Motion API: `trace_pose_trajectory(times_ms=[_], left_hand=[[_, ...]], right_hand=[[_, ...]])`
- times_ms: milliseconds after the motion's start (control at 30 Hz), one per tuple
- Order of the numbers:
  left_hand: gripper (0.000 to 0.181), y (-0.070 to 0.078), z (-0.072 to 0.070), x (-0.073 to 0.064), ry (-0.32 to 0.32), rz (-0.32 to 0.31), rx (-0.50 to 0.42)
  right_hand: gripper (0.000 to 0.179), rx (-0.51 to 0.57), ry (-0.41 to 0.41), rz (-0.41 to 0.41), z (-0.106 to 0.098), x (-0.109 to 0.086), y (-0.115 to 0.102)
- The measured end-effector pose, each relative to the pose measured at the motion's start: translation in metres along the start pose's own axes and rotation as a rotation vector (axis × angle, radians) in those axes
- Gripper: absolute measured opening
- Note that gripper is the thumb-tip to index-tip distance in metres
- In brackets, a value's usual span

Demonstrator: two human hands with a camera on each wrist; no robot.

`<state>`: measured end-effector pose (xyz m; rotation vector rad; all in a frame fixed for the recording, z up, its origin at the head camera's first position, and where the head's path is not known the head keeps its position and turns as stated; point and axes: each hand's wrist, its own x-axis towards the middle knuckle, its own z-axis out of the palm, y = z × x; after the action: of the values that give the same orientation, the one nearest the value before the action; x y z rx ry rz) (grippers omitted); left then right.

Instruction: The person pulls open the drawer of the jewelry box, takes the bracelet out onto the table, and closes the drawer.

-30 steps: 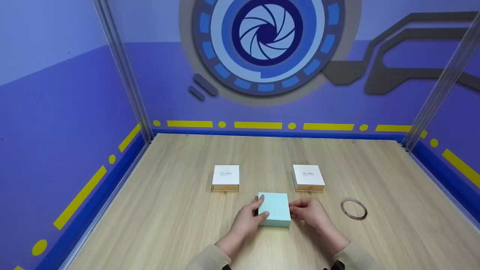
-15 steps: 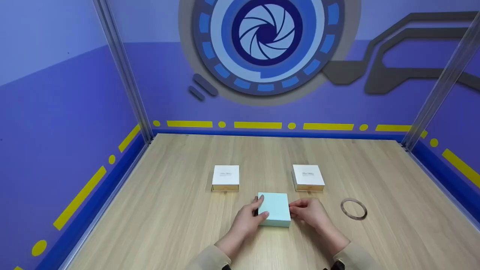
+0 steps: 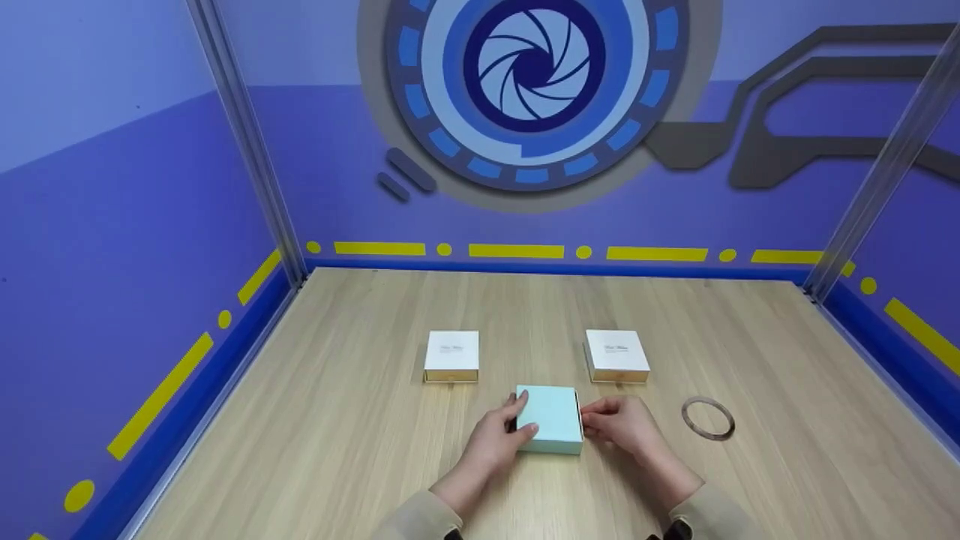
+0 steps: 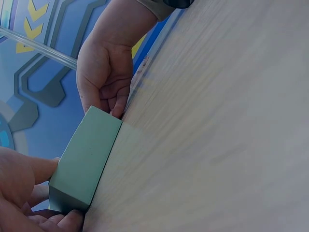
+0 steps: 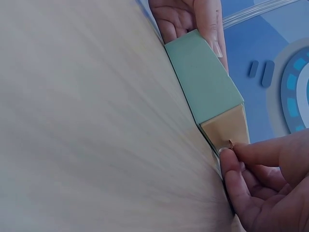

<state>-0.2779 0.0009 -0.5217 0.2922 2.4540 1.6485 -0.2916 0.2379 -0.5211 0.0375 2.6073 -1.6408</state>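
A mint-green drawer box (image 3: 550, 411) lies flat on the table in front of me. My left hand (image 3: 491, 439) grips its left side, thumb and a finger reaching onto the lid in the head view. At the opposite end, my right hand (image 5: 270, 179) pinches a small brown pull tab (image 5: 231, 143) on the tan drawer front (image 5: 224, 125). The drawer stands out slightly from the sleeve, as a thin strip along the right edge shows. What the drawer holds is hidden.
Two white boxes with gold-coloured fronts stand behind, a left one (image 3: 451, 354) and a right one (image 3: 616, 354). A thin brownish ring, like a bangle (image 3: 716, 437), lies right of my right hand. Printed walls (image 3: 525, 225) border the wooden table (image 3: 337, 450).
The right hand has shifted slightly right, and a narrow gap has opened at the green box's right edge as its drawer edges out. The left hand has stayed in place.
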Motion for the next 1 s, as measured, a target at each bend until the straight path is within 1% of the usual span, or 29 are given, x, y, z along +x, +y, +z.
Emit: trace_pose_trajectory(times_ms=[233,333,533,767,1000], left_hand=[[0.059,-0.001,-0.001,0.000,-0.003,0.013,-0.001],[0.059,-0.001,-0.001,0.001,0.001,0.019,0.009],[0.058,-0.002,0.000,0.001,0.008,0.024,0.021],[0.058,-0.003,0.001,0.001,0.010,0.033,0.022],[0.058,-0.002,0.000,0.000,0.014,0.033,0.017]], right_hand=[[0.011,0.005,-0.018,0.005,-0.004,0.000,0.000],[0.013,0.019,-0.036,-0.005,-0.005,0.001,0.000],[0.011,0.000,-0.035,0.029,-0.008,0.001,0.000],[0.009,0.013,-0.054,0.046,-0.014,0.001,0.001],[0.008,-0.034,-0.050,0.071,-0.019,0.003,0.001]])
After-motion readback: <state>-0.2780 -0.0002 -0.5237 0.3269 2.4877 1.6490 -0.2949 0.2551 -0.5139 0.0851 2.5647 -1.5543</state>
